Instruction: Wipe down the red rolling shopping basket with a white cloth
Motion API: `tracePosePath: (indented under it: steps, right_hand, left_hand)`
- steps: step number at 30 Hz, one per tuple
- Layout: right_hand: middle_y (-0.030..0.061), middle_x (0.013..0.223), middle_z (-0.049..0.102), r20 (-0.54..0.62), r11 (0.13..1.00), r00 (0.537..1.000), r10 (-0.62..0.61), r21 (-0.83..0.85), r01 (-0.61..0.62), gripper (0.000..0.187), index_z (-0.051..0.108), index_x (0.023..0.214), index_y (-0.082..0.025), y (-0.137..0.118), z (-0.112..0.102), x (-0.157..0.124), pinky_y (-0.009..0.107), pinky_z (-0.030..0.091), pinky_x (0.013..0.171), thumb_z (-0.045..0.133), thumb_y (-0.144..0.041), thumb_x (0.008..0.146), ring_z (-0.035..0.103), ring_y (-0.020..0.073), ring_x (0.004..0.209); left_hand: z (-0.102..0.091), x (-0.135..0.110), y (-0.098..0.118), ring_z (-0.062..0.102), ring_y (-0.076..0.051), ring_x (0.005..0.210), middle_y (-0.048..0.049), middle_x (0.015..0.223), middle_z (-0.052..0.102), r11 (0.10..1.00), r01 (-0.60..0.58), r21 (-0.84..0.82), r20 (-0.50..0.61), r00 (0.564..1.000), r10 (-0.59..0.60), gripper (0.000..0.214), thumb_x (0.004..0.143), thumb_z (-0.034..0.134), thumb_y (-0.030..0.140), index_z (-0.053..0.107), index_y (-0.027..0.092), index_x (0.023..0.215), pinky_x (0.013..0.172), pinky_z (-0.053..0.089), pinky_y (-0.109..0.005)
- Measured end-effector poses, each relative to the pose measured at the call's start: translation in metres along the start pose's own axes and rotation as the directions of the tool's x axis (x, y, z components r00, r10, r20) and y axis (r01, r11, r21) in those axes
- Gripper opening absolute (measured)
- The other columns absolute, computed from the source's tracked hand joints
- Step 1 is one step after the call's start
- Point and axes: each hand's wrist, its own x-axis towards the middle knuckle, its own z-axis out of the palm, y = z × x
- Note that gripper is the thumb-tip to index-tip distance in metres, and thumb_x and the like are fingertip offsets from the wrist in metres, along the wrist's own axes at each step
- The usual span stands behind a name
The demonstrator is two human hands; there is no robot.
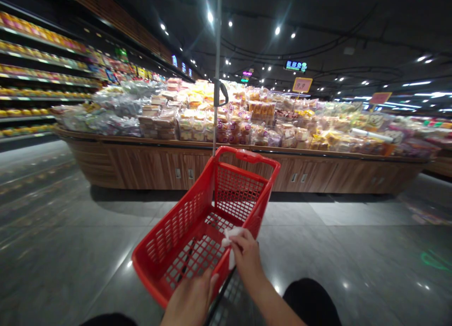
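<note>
A red plastic shopping cart [173, 222] with lattice walls stands right in front of me, its basket holding nothing that I can see. At its near rim is my left hand [194, 293], closed over the edge, with the fingertips partly hidden. My right hand [246, 254] pinches a crumpled white tissue [231, 235] against the cart's right rim. Part of the tissue hangs down outside that rim, below the fingers. From the cart's far left corner rises a thin grey pole [218, 48] with a black clip on it.
Behind the cart runs a long wooden display counter [141, 163] heaped with packaged baked goods [229, 123]. A price sign [302, 84] stands above them. Stocked shelves [38, 74] line the left side. Grey tiled floor [293, 241] surrounds the cart; my dark-clad knee [310, 302] is at lower right.
</note>
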Motion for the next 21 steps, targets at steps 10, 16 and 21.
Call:
tracePosePath:
  steps: [10,16,21]
  right_hand:
    - [0.0054,0.090,0.060,-0.158,0.999,0.987,0.006,-0.041,-0.012,0.021,0.070,0.085,-0.019,0.010,-0.010,0.034,0.031,0.046,0.084,0.053,-0.009,0.078,0.057,0.0176,0.087]
    - [0.0048,0.088,0.060,0.006,0.997,0.998,-0.061,-0.041,0.061,0.024,0.071,0.087,-0.021,0.000,-0.004,0.020,0.030,0.048,0.078,0.053,-0.009,0.079,0.058,0.0176,0.084]
    - [0.0074,0.094,0.060,-0.215,0.987,0.975,-0.063,-0.158,0.029,0.022,0.071,0.088,-0.019,0.017,-0.030,0.056,0.035,0.046,0.086,0.051,-0.013,0.080,0.057,0.0205,0.089]
  left_hand:
    - [-0.018,-0.009,-0.021,0.066,-0.023,0.084,-0.0109,0.090,0.070,0.996,0.029,0.089,0.180,0.983,-0.045,0.048,0.093,0.017,0.036,0.059,0.018,0.108,0.077,0.048,-0.035]
    - [-0.040,-0.012,-0.030,0.066,-0.021,0.083,-0.0094,0.084,0.070,0.992,0.124,-0.008,0.253,0.960,-0.118,0.046,0.092,0.017,0.033,0.060,0.019,0.097,0.077,0.047,-0.033]
    - [-0.048,-0.015,-0.043,0.066,-0.020,0.079,-0.0073,0.082,0.070,0.989,0.143,-0.044,0.299,0.946,-0.124,0.046,0.092,0.015,0.035,0.059,0.021,0.090,0.071,0.047,-0.031]
